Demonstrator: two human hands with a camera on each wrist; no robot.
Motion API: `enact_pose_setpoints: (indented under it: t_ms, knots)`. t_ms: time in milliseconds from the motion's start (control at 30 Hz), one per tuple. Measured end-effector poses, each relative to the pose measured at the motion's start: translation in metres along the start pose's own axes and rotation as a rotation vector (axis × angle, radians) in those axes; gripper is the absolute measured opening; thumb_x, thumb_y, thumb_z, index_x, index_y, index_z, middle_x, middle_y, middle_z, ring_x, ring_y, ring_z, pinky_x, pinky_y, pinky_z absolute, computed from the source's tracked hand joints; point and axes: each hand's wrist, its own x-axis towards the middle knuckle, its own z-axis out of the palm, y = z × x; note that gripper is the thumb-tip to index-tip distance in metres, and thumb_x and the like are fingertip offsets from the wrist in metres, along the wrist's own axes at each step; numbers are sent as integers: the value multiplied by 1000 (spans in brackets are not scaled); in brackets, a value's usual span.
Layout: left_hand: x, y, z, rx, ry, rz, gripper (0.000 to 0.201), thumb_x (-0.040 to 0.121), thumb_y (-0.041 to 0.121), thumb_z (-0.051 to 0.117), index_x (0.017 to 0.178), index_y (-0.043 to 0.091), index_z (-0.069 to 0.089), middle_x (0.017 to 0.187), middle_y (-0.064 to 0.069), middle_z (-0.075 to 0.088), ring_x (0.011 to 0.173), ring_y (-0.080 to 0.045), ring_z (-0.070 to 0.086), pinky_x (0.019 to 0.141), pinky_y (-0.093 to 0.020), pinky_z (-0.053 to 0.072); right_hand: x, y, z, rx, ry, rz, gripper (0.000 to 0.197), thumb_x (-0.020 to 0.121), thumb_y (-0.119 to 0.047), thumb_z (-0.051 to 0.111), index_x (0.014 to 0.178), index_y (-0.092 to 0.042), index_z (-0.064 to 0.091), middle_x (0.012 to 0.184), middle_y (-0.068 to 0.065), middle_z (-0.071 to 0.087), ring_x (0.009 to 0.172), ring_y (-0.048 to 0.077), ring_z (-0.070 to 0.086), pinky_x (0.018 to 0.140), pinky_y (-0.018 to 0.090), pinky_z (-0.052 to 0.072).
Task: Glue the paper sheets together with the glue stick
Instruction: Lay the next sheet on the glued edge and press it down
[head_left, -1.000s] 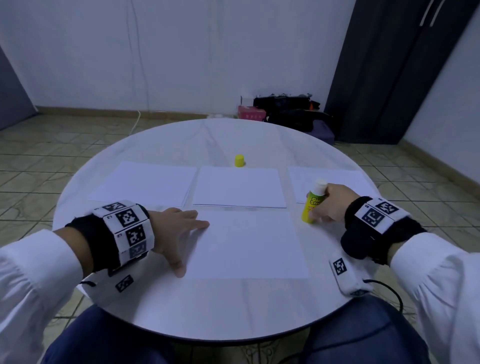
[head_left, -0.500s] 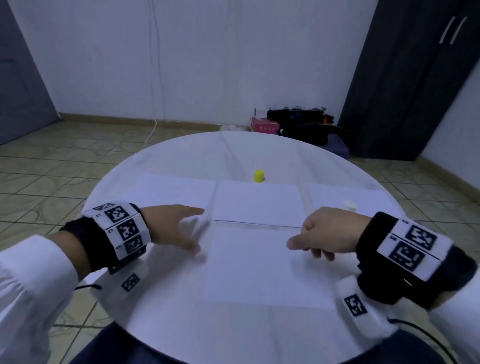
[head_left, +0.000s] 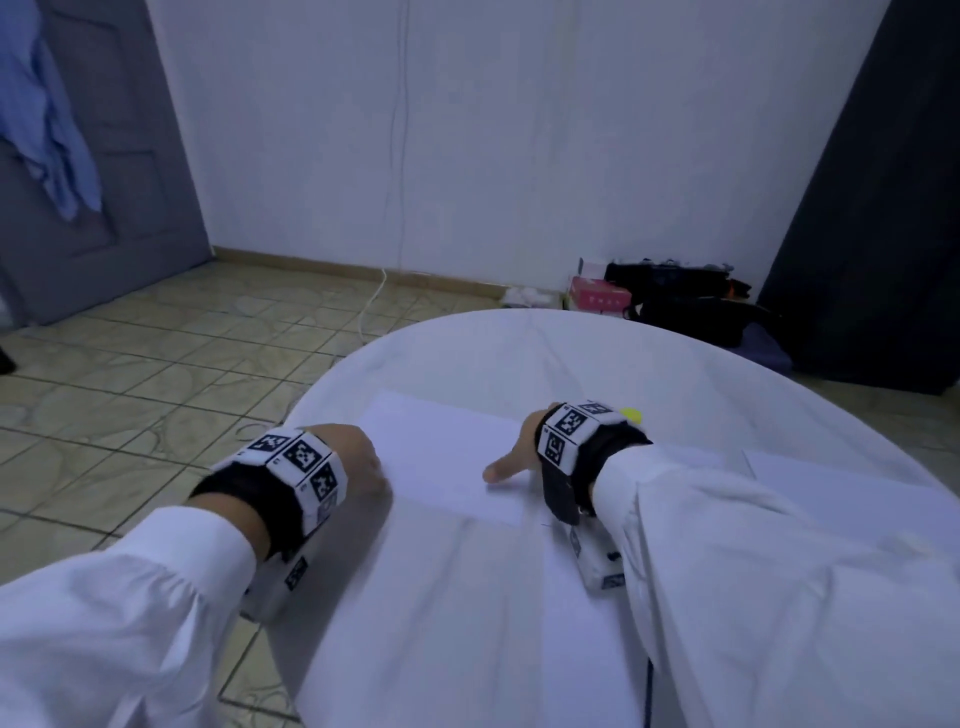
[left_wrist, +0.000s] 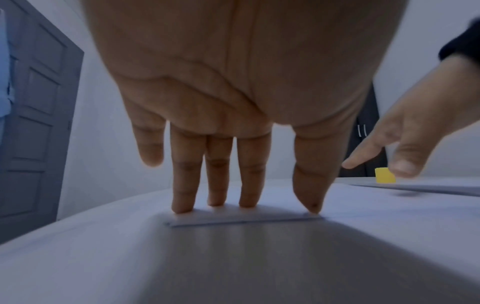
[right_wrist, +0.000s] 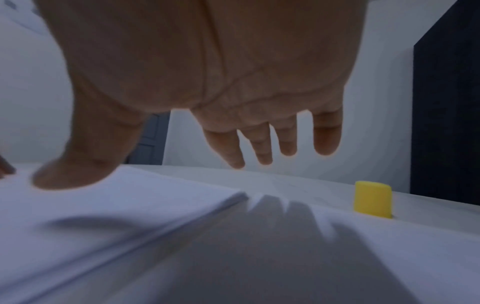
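A stack of white paper sheets (head_left: 441, 452) lies on the left part of the round white table (head_left: 467, 623). My left hand (head_left: 363, 462) is at its near left corner, and its straight fingers (left_wrist: 182, 185) and thumb touch the stack's edge (left_wrist: 244, 219). My right hand (head_left: 511, 457) is spread over the stack's right side and holds nothing. Its thumb (right_wrist: 70, 176) presses on the top sheet (right_wrist: 130, 205), while the other fingers (right_wrist: 259, 148) hover above the table. The yellow cap (head_left: 632, 414) stands just behind my right wrist. The glue stick is out of sight.
More white sheets (head_left: 831, 483) lie to the right behind my right arm. The table's left rim (head_left: 322, 395) is close to my left hand. A grey door (head_left: 104, 182), boxes and dark bags (head_left: 675, 296) stand by the far wall.
My right hand has let go of the glue stick and swung left to the left paper stack. My left hand has moved left and forward to that stack's corner. The view turned left.
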Motion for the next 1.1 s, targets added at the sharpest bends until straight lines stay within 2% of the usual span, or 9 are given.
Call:
enact_pose_setpoints:
  t_ms: [133, 233, 367, 467, 567, 700, 867, 967, 1100]
  knots:
    - [11, -5, -1, 20, -11, 26, 35, 95, 37, 52, 124, 21, 63, 105, 8, 55, 91, -11, 48, 82, -21, 40, 12, -7, 7, -100, 2, 26, 81, 63, -78, 60, 119, -19, 54, 104, 2, 54, 92, 26, 53, 74, 31, 37]
    - [19, -7, 0, 27, 2, 12, 19, 93, 39, 54, 102, 25, 63, 99, 6, 57, 86, -10, 50, 79, -20, 42, 17, -6, 12, -143, -22, 3, 79, 67, -79, 56, 120, -21, 57, 117, 3, 57, 100, 25, 54, 77, 31, 37]
    - [22, -1, 0, 17, 28, -5, 30, 99, 37, 46, 78, 15, 48, 71, 4, 43, 60, -7, 40, 49, -14, 32, 19, -7, 11, -129, -33, -32, 74, 69, -76, 57, 116, -20, 58, 116, 2, 58, 105, 26, 54, 78, 32, 37]
    - [21, -5, -1, 11, -8, 29, 36, 92, 48, 53, 95, 14, 63, 82, 3, 58, 78, -15, 55, 61, -17, 38, 18, -14, 9, -91, -5, -41, 55, 67, -69, 65, 93, -21, 56, 100, 1, 57, 103, 25, 51, 79, 33, 39]
    - [17, -8, 1, -34, -5, 35, 46, 86, 55, 58, 109, 18, 69, 100, 3, 69, 95, -18, 63, 77, -25, 46, 9, -21, 3, 102, 34, -5, 39, 69, -47, 76, 68, -19, 49, 82, 0, 58, 78, 20, 56, 68, 27, 43]
    - [7, -4, 1, -29, -27, 32, 43, 91, 51, 54, 112, 16, 63, 105, 1, 62, 104, -21, 58, 82, -26, 41, -3, -31, 1, 363, 26, 34, 32, 82, -32, 68, 70, -11, 47, 105, 9, 67, 97, 27, 64, 89, 34, 50]
    - [-9, -15, 3, -201, 84, 18, 50, 86, 52, 61, 125, 23, 51, 130, -2, 54, 116, -20, 52, 91, -28, 39, -36, -19, 8, 722, 127, 41, 31, 89, -20, 58, 65, -5, 44, 64, 14, 61, 50, 25, 50, 55, 27, 42]
    - [-20, -20, -3, -504, 233, 38, 35, 79, 44, 72, 98, 28, 47, 110, -3, 59, 84, -15, 55, 72, -28, 40, -73, 4, 10, 882, 159, 12, 25, 95, -19, 54, 78, -2, 46, 60, 15, 52, 45, 24, 48, 50, 28, 42]
    - [-39, -9, -5, -1048, 154, 259, 24, 75, 14, 77, 78, 21, 54, 83, 2, 68, 78, -14, 60, 69, -29, 43, -116, 53, 24, 988, 230, 41, 31, 96, -20, 52, 72, -9, 38, 59, 15, 47, 40, 23, 48, 40, 22, 44]
